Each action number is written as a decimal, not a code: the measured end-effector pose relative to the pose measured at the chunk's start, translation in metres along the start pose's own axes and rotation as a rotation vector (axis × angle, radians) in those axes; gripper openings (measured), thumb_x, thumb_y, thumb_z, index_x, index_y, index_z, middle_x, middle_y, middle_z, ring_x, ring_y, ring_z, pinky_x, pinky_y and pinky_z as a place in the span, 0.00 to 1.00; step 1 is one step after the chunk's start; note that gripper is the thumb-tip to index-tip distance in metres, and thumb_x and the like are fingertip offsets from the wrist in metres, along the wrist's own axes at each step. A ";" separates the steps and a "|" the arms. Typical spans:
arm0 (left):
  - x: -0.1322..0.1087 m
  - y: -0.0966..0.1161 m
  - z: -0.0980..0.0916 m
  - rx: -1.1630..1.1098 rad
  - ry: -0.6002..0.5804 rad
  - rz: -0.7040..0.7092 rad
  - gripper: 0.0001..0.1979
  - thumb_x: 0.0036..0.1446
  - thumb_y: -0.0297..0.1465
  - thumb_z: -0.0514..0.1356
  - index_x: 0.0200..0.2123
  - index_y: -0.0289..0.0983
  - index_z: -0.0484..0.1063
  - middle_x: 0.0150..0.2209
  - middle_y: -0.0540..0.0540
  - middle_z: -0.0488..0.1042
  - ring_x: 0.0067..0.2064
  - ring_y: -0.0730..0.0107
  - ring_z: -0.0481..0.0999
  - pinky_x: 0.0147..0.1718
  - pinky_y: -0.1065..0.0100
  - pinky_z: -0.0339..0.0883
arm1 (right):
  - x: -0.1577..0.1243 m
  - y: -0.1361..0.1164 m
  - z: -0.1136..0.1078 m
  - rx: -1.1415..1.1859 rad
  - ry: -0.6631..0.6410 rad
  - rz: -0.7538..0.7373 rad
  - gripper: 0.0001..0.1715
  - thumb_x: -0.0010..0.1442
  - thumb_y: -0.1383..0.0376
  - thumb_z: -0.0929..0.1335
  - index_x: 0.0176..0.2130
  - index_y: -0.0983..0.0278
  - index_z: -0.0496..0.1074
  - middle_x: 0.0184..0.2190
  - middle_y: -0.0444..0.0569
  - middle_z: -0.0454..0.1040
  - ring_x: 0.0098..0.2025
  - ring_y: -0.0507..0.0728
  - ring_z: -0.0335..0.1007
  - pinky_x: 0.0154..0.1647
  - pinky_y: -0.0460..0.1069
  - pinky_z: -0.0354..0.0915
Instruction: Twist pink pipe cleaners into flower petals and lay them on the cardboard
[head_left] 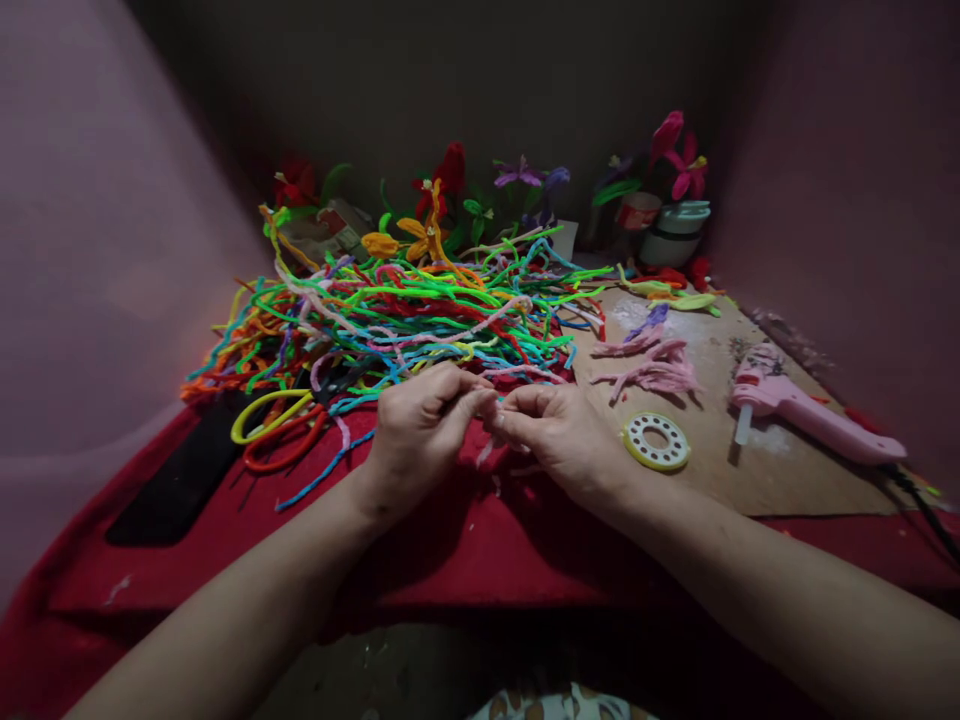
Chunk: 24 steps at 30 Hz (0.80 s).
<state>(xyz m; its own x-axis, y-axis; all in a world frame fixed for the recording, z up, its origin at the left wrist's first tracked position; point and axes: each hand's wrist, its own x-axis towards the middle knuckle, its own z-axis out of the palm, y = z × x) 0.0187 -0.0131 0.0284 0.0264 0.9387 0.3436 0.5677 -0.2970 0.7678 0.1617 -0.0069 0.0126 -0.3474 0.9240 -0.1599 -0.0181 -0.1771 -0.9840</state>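
Observation:
My left hand [420, 425] and my right hand [561, 432] meet fingertip to fingertip above the red cloth, both closed in a pinch. Between them is a small pale pink pipe cleaner [489, 450], mostly hidden by the fingers; its exact shape is too small to make out. Just beyond lies a big tangled heap of coloured pipe cleaners [450, 300] in green, blue, pink, orange and red. Several bent pink pipe cleaner pieces [651, 372] rest on the board to the right of my right hand, with a yellow-rimmed ring with holes [657, 441] nearer.
A pink glue gun [817, 415] lies on the cardboard [795, 485] at right, its cord running off the edge. Scissors [281, 430] with yellow and red handles and a black phone [176, 480] are at left. Pipe cleaner flowers [679, 160] and a lidded jar [675, 235] stand behind.

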 end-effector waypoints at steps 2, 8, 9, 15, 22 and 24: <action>0.002 0.001 -0.001 -0.112 -0.133 -0.158 0.08 0.50 0.34 0.59 0.26 0.35 0.73 0.19 0.51 0.69 0.20 0.77 0.63 0.19 0.75 0.56 | 0.000 0.001 0.000 0.013 0.024 -0.008 0.13 0.47 0.61 0.69 0.20 0.66 0.65 0.15 0.39 0.62 0.17 0.47 0.58 0.19 0.43 0.55; 0.005 0.006 -0.002 -0.202 -0.166 -0.228 0.10 0.48 0.32 0.60 0.19 0.33 0.70 0.15 0.54 0.64 0.18 0.80 0.59 0.18 0.76 0.52 | 0.002 0.007 -0.004 0.086 -0.002 0.005 0.10 0.44 0.63 0.70 0.20 0.66 0.65 0.15 0.38 0.60 0.16 0.46 0.55 0.18 0.44 0.53; 0.005 0.006 -0.003 -0.227 -0.166 -0.249 0.10 0.48 0.32 0.60 0.20 0.33 0.70 0.15 0.54 0.64 0.18 0.81 0.58 0.18 0.76 0.51 | 0.002 0.007 -0.004 0.103 -0.004 0.014 0.10 0.44 0.63 0.70 0.21 0.66 0.66 0.15 0.38 0.60 0.16 0.46 0.55 0.18 0.44 0.53; 0.007 0.000 -0.006 -0.461 -0.321 -0.368 0.11 0.48 0.37 0.61 0.28 0.34 0.70 0.16 0.54 0.65 0.16 0.81 0.57 0.16 0.75 0.48 | 0.002 0.008 -0.005 0.124 0.044 -0.057 0.13 0.44 0.60 0.72 0.21 0.66 0.68 0.15 0.38 0.60 0.17 0.46 0.52 0.17 0.43 0.51; 0.008 0.002 -0.002 -0.384 -0.315 -0.385 0.12 0.48 0.37 0.60 0.25 0.33 0.67 0.15 0.55 0.61 0.16 0.82 0.56 0.16 0.76 0.48 | 0.004 0.008 -0.005 0.125 0.071 0.053 0.12 0.43 0.61 0.72 0.24 0.65 0.69 0.16 0.38 0.61 0.18 0.47 0.58 0.18 0.44 0.56; 0.009 0.001 -0.002 -0.422 -0.363 -0.421 0.12 0.49 0.37 0.60 0.25 0.33 0.66 0.15 0.56 0.60 0.16 0.82 0.54 0.16 0.76 0.46 | 0.004 0.008 -0.005 0.149 0.062 0.090 0.12 0.43 0.61 0.72 0.24 0.65 0.69 0.16 0.38 0.61 0.17 0.47 0.58 0.18 0.44 0.56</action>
<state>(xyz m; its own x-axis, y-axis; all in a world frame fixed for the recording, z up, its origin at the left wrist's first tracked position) 0.0181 -0.0051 0.0338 0.1894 0.9661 -0.1756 0.2240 0.1316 0.9657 0.1646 -0.0029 0.0042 -0.2956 0.9204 -0.2559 -0.1300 -0.3041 -0.9437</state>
